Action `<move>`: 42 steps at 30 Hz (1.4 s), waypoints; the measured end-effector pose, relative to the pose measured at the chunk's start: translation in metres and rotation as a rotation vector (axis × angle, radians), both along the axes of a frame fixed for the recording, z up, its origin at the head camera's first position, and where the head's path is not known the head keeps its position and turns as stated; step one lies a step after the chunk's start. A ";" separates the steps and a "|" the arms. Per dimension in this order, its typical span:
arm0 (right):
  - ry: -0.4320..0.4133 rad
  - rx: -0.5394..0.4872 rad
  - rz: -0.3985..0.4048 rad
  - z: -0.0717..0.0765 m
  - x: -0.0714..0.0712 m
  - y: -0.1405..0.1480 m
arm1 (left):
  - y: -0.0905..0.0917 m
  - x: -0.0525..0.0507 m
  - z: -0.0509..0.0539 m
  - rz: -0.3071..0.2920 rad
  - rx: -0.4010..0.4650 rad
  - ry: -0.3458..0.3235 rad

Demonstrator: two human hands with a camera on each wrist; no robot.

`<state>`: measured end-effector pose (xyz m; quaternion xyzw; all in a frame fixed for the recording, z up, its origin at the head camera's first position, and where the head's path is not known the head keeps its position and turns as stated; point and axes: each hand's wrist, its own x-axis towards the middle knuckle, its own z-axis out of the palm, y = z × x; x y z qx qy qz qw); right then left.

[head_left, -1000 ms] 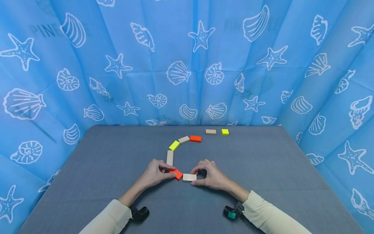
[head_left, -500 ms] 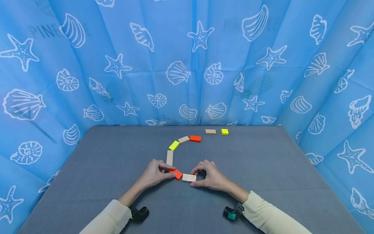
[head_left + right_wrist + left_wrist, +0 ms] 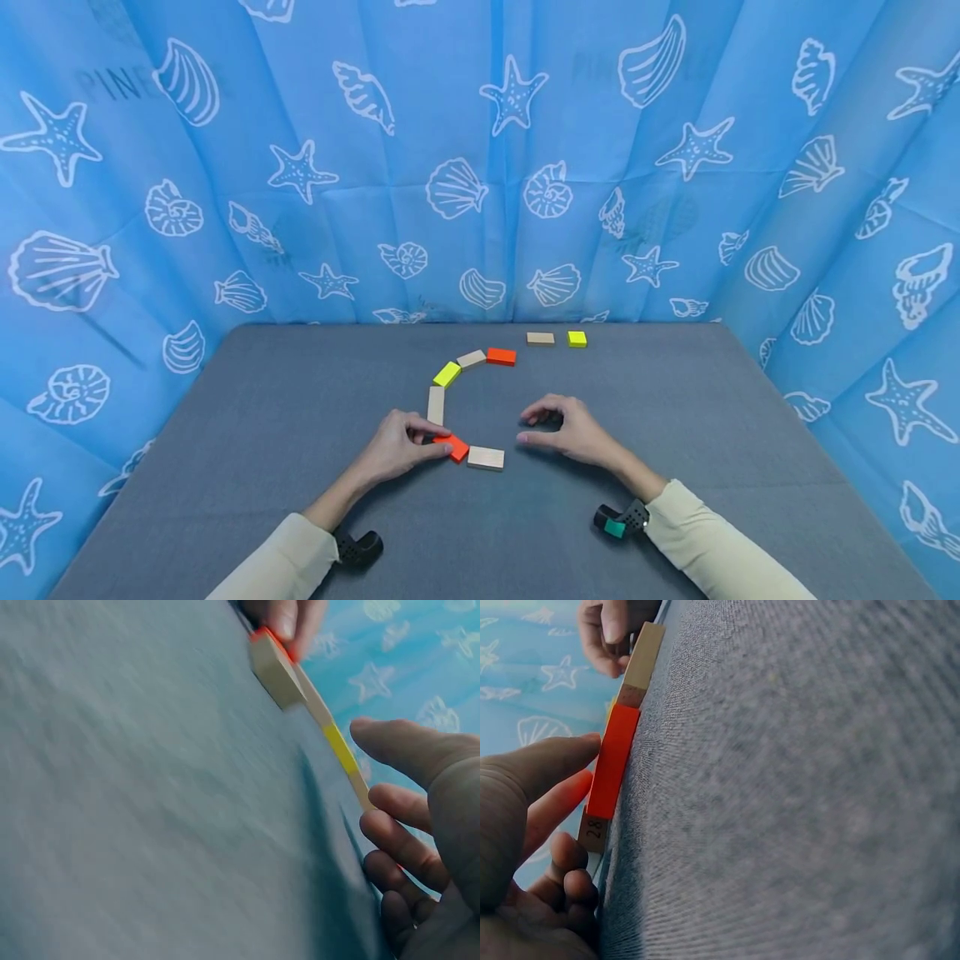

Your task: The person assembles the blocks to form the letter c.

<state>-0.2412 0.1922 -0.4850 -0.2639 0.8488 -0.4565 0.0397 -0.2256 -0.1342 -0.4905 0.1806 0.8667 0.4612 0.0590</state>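
My left hand [image 3: 397, 446] pinches the orange-red block [image 3: 452, 447] between thumb and index finger; in the left wrist view the thumb lies at the side of this block [image 3: 615, 757]. Just right of it, a plain wooden block [image 3: 486, 458] lies flat on the cloth. To the right of that wooden block my right hand [image 3: 566, 429] hovers apart from it, thumb and fingers spread with nothing between them. Another wooden block [image 3: 436, 406], a yellow block [image 3: 447, 374], a small wooden block [image 3: 472, 359] and a red block [image 3: 501, 357] continue the curve away from me.
A loose wooden block [image 3: 540, 339] and a loose yellow block [image 3: 577, 339] lie near the far edge of the grey cloth-covered table [image 3: 300, 375]. Behind the table hangs a blue curtain [image 3: 420, 108] with white shells and starfish.
My right hand has let go of the plain wooden block and moved right, its fingers opening. That block stays beside the orange-red one. My left hand has kept its place.
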 end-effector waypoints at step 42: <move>0.006 -0.047 -0.052 0.026 0.013 0.000 | 0.061 0.020 0.006 -0.090 -0.112 0.210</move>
